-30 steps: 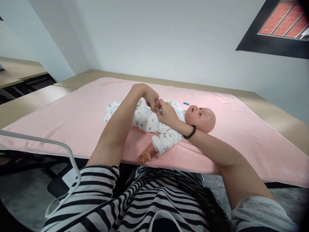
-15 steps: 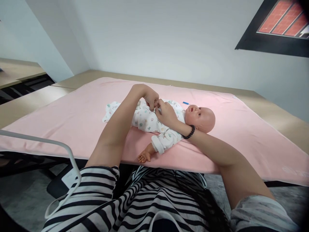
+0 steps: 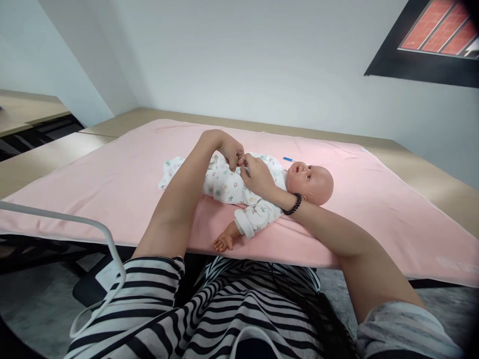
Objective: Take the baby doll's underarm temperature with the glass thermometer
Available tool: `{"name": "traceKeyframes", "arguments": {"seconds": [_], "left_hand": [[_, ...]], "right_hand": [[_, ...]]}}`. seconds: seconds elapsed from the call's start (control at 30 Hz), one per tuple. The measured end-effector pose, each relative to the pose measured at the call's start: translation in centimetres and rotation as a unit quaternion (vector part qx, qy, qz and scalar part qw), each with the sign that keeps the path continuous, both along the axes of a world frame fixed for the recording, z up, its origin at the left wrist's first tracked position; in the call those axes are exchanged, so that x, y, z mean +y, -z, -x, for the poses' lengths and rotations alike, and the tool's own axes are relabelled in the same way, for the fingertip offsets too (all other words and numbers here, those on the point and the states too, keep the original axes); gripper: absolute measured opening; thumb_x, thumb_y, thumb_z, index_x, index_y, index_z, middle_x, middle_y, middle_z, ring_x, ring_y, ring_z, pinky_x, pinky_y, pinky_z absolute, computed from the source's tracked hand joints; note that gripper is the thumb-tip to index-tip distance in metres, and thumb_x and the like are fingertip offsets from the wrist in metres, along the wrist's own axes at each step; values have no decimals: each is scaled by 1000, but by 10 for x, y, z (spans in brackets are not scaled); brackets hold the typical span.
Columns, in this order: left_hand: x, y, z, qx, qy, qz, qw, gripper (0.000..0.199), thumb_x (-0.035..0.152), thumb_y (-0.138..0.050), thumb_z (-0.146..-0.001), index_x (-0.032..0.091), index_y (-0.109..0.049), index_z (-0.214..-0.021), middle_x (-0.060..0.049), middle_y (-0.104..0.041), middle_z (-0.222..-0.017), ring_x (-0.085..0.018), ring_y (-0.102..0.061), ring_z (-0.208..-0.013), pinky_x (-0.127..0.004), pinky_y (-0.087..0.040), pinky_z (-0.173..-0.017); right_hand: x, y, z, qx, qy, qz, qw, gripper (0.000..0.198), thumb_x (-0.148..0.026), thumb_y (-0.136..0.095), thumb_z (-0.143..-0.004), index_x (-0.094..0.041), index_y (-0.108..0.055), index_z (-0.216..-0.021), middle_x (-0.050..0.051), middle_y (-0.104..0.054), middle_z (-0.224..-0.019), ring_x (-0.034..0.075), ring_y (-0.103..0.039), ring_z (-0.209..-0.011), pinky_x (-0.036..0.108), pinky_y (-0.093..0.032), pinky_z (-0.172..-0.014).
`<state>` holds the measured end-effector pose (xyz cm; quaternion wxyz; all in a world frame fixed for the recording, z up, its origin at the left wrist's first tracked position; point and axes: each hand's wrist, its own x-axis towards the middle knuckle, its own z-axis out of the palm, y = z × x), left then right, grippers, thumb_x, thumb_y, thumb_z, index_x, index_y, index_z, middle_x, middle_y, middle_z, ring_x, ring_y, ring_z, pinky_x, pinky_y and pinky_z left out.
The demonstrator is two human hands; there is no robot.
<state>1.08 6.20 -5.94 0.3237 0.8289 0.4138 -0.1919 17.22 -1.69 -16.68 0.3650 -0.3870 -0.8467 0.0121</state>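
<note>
A pale pink blanket (image 3: 337, 199) covers the tan wood-grain worktop (image 3: 430, 169). The doll (image 3: 312, 182) is peach-toned and wears a white romper (image 3: 228, 184) printed with small teal, red and yellow motifs. At the doll's 11 o'clock lies a small blue tag (image 3: 288, 159). The bracelet (image 3: 293, 205) has black beads. The person's shirt (image 3: 209, 309) is black-and-white striped. The wall (image 3: 243, 55) is plain pale grey.

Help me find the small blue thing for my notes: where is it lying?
In the head view, the small blue thing lies on the pink blanket, just beyond the baby doll, near the doll's head and on the far side from the person.
</note>
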Motion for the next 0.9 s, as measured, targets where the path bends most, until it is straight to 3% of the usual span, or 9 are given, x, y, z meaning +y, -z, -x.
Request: {"name": "traceKeyframes", "arguments": {"seconds": [0.4,0.7,0.9], "left_hand": [[9,7,7,-32,9,24,999,23,35,-79,-59,22,-70,-75,-1,-70,-79,-20,-63,-86,-32,-49,-85],[16,15,17,-68,26,89,993,35,39,-79,-63,26,-78,-96,0,-76,-91,-20,-64,-89,-30,-47,-89],[18,18,20,-73,24,91,993,33,44,-79,-63,24,-77,-90,-1,-74,-85,-18,-62,-81,-28,-48,-83]], "right_hand": [[1,3,1,23,-13,0,1000,22,-11,-40,-91,-19,-55,-106,10,-66,-104,27,-56,-90,40,-44,-82],[-2,3,0,50,-25,2,998,21,-11,-47,-93,-21,-65,-86,9,-57,-101,24,-55,-97,38,-45,-88],[-4,1,1,56,-32,-11,998,26,-10,-50,-91,-21,-69,-77,8,-61,-102,23,-55,-98,40,-45,-92]]}}
